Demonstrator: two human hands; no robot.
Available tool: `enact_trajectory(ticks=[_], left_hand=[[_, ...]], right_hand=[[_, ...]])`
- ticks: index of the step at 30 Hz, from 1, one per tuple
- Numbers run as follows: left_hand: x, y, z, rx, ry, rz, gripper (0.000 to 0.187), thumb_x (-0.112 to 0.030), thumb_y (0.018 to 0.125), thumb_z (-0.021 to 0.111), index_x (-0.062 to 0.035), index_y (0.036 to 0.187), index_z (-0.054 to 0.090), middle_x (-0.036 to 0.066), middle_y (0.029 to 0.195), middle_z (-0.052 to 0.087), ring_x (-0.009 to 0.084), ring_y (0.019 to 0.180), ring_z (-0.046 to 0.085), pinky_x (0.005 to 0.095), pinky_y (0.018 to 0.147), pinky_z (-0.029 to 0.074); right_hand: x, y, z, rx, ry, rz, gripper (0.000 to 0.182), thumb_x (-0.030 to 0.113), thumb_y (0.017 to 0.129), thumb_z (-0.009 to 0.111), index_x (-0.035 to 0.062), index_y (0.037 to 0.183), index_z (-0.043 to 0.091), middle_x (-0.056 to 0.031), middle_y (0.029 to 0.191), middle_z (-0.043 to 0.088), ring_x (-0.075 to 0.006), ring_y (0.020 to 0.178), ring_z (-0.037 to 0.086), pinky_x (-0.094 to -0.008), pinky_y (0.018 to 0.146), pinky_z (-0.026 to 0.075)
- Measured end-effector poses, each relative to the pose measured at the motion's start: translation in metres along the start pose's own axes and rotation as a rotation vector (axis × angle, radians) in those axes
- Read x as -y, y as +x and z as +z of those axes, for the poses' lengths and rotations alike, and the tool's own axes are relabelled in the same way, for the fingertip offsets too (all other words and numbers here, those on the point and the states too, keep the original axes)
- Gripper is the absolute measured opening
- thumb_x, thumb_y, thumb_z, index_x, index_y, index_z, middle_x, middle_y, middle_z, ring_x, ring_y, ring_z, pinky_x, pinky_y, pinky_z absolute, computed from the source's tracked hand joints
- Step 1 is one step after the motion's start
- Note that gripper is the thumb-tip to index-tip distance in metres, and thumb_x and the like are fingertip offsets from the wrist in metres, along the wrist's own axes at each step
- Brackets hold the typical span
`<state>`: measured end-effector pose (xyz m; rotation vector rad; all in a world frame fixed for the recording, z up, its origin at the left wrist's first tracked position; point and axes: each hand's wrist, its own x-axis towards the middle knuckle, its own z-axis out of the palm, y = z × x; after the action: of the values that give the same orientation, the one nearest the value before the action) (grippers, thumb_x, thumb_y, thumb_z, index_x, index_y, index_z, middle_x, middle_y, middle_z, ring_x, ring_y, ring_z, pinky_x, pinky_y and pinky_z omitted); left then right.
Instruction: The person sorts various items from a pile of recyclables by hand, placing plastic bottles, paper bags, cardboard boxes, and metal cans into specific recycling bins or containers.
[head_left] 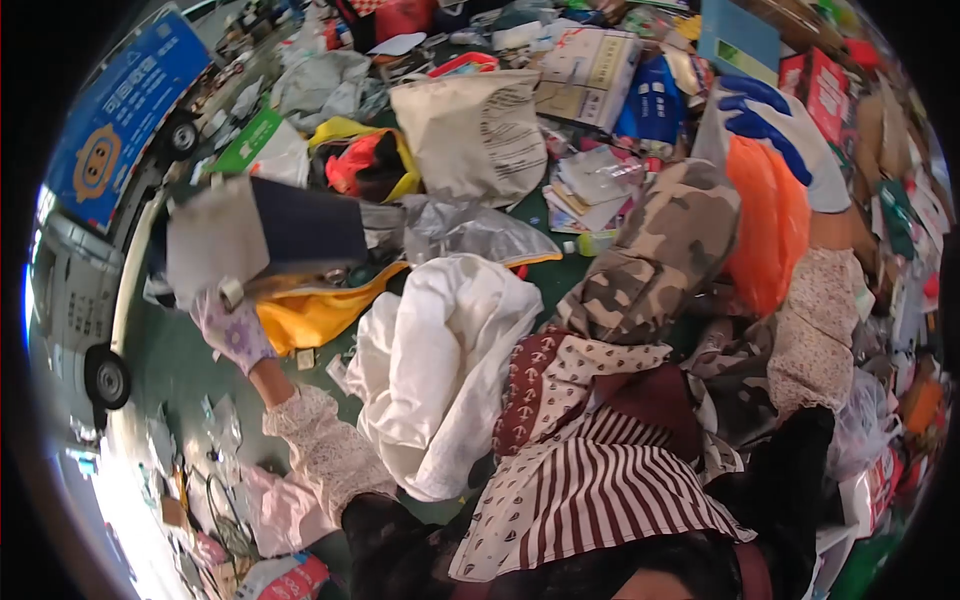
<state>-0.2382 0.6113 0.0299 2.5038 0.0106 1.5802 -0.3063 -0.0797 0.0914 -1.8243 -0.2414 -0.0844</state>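
My left hand (pixel 232 328), in a pale glove with purple flowers, grips the lower edge of a grey and dark blue box (pixel 265 235), which is smeared by motion. On the right, my right hand (pixel 785 140), in a white and blue coated glove, is closed at the top of an orange plastic bag (pixel 765 220). The bag hangs beside my camouflage-covered knee (pixel 660 250). Between my arms lies a bundled white cloth (pixel 440 370). A yellow bag (pixel 325 310) is on the floor just below the box.
A beige cloth bag (pixel 470 135), a white carton (pixel 590 75) and a small bottle (pixel 592 243) lie ahead among mixed waste. A blue-sided vehicle (pixel 130 110) and a grey van (pixel 80 310) stand at left. More waste is heaped at right.
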Motion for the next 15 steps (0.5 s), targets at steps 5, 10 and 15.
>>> enact_trajectory(ticks=[5,10,15], left_hand=[[-0.237,0.073,0.034,-0.07,-0.312,0.471,0.036,0.002,0.061,0.063,-0.0069,0.096,0.066,0.01,0.106,0.064,0.0334,0.103,0.056,0.0411,0.089,0.046],[-0.429,0.076,0.068,-0.075,-0.812,0.76,0.017,-0.007,0.062,0.065,-0.0093,0.079,0.066,0.007,0.081,0.059,0.0307,0.087,0.056,0.0397,0.076,0.047],[-0.541,0.02,0.095,0.136,-1.068,0.982,0.03,-0.003,0.063,0.065,-0.0082,0.092,0.069,0.009,0.095,0.063,0.0309,0.09,0.06,0.0374,0.079,0.05]], right_hand=[[0.033,-0.007,0.067,-0.367,-0.619,-0.52,0.071,0.021,0.085,0.069,0.016,0.146,0.034,-0.0045,0.122,0.06,-0.0185,0.093,0.065,-0.0308,0.077,0.053],[0.088,-0.057,0.084,-0.582,-1.589,-0.38,0.073,0.025,0.077,0.073,0.0147,0.14,0.039,-0.0142,0.126,0.05,-0.0304,0.088,0.066,-0.035,0.076,0.053],[0.014,-0.115,-0.006,-0.554,-1.423,-0.081,0.032,0.021,0.074,0.071,0.0086,0.102,0.061,-0.013,0.091,0.064,-0.0329,0.082,0.063,-0.0417,0.071,0.051]])
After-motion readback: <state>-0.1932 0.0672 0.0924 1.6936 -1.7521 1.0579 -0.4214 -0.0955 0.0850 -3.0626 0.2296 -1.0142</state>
